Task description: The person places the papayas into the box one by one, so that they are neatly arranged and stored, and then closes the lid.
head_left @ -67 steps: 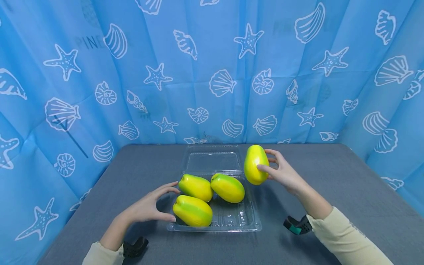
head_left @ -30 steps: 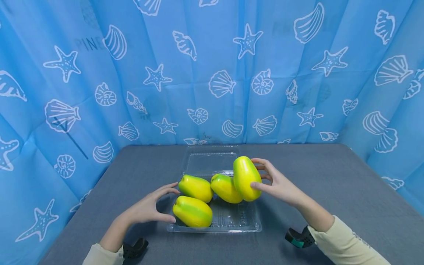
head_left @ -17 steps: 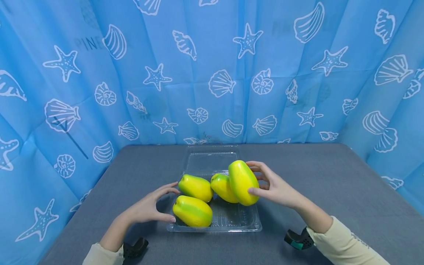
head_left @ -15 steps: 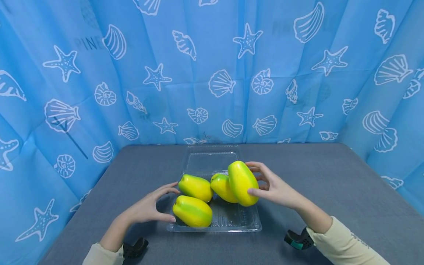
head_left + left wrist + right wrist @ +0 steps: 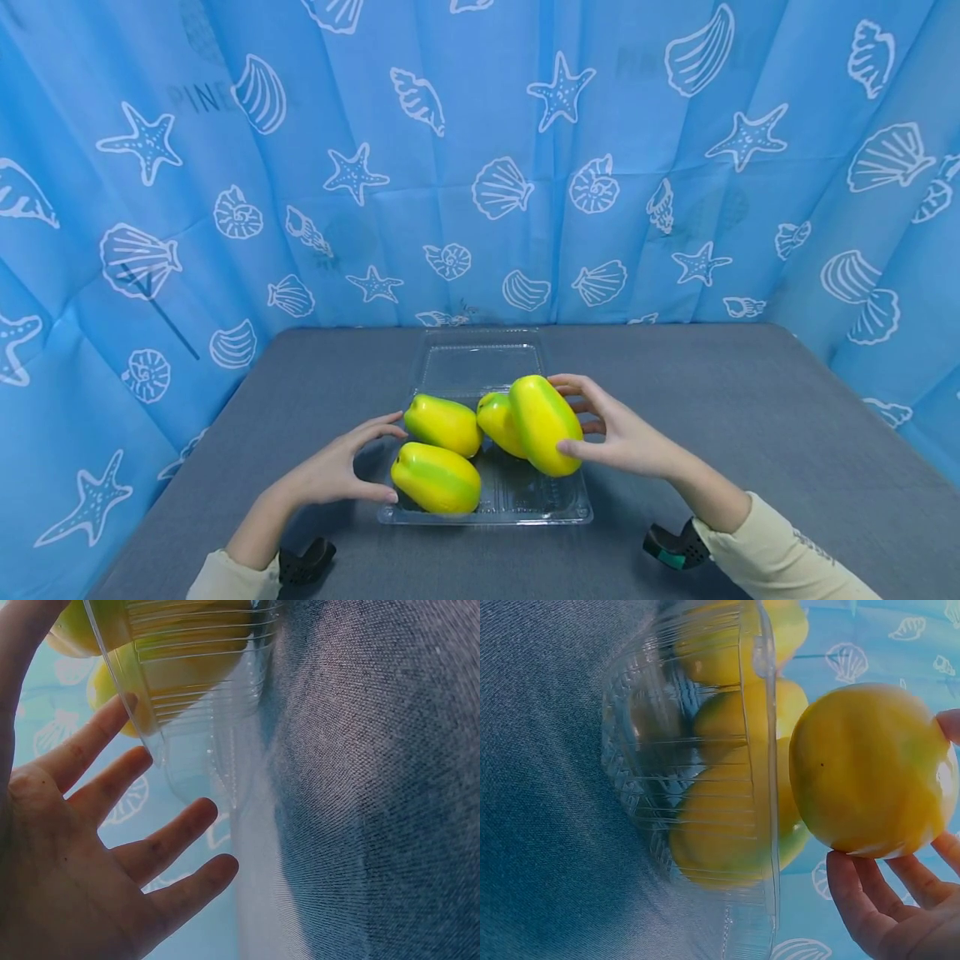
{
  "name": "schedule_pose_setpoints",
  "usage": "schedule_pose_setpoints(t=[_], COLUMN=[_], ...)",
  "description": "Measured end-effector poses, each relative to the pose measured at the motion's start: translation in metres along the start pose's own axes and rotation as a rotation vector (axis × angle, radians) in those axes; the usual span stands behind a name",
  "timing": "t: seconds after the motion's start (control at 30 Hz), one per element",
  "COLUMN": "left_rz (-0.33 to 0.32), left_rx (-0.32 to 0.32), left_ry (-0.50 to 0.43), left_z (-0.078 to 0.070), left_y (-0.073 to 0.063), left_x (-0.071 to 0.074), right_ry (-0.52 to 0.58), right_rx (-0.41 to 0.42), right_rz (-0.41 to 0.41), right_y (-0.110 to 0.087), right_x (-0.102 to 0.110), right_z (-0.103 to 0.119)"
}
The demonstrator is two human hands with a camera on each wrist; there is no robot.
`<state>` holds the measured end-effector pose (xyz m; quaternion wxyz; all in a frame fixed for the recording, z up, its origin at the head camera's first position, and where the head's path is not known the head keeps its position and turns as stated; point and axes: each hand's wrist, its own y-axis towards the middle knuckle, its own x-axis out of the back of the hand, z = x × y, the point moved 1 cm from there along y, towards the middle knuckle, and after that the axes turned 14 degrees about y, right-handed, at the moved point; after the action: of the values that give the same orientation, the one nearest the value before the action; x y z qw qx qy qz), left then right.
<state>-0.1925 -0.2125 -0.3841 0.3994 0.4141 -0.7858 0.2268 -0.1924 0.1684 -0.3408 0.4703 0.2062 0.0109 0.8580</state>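
Note:
My right hand (image 5: 626,433) grips a yellow-green papaya (image 5: 546,425), thumb on the near side and fingers behind it. This papaya is tilted and held above the right part of a clear plastic clamshell box (image 5: 536,500). In the right wrist view the held papaya (image 5: 874,769) is above the level of the box rim (image 5: 769,787). Three more papayas lie in the box: one at front left (image 5: 437,479), one at back left (image 5: 444,425) and one at back right (image 5: 498,423), partly hidden. At the box's left side my left hand (image 5: 341,467) has its fingers spread, fingertips at the rim (image 5: 124,697).
The clamshell's lid (image 5: 483,367) lies folded back behind the tray part. Underneath is a grey cloth-covered table (image 5: 720,400). A blue curtain (image 5: 480,125) with white shell and starfish prints hangs behind and at both sides. Each wrist wears a black device (image 5: 675,546).
My right hand has carried the papaya leftward and down, from right of the box to over its right part, covering part of the back-right papaya. My left hand has stayed in place.

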Motion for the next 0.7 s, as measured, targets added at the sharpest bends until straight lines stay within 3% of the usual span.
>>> schedule_pose_setpoints(t=[0.7], left_rz=[0.001], left_rx=[0.007], left_ry=[0.009], left_z=[-0.0023], left_y=[-0.0004], left_x=[0.0006], right_ry=[-0.096], right_rx=[0.121], right_rz=[0.12], right_y=[-0.0042], right_x=[-0.0087], right_z=[-0.0032])
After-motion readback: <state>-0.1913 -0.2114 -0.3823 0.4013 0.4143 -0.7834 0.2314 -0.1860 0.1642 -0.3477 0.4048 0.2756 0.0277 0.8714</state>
